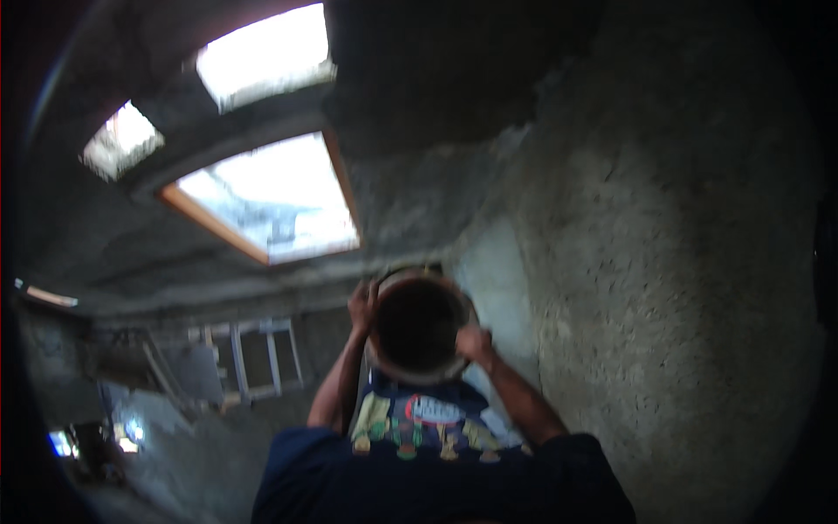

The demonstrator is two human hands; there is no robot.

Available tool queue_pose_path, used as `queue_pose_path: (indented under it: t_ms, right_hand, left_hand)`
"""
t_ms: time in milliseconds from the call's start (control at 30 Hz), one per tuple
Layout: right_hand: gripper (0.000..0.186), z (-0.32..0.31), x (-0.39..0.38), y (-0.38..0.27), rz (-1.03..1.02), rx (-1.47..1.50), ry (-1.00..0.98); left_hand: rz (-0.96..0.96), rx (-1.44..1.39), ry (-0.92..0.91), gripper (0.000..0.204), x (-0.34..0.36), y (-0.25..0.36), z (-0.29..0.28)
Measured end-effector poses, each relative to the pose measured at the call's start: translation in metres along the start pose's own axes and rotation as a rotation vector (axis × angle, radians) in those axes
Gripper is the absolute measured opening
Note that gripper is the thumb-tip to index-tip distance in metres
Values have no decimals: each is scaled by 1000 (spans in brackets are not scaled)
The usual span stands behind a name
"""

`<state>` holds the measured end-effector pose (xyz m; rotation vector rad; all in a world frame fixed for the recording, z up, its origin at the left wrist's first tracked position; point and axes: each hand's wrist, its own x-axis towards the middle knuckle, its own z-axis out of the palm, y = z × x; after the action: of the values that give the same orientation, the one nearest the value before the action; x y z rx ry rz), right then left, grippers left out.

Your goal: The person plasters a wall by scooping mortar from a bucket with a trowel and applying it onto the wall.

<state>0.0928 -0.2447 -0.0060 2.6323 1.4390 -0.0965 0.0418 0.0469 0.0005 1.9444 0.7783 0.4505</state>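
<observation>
In front of my chest I hold a round bucket, with its mouth facing up toward me. Its rim is pale brown and its inside is too dark to show what, if anything, is in it. My left hand grips the rim on the left side, fingers closed over it. On the right side, my right hand is closed on the rim a little lower down. Both arms reach forward, and the picture is slightly blurred.
A rough grey wall rises close on my right. Ahead to the left is a wood-framed window opening, with two smaller bright openings above it. Farther left stands a ladder-like frame beside grey panels.
</observation>
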Motion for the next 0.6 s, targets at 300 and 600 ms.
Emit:
queue_pose_path:
  t_ms: [300,600]
  right_hand:
    - [30,-121,43,24,345,368,-435]
    - [58,-49,35,24,318,873,-641]
  left_hand:
    - [-29,-89,63,28,2,5,9]
    - [-97,-78,40,29,-11,-5,7]
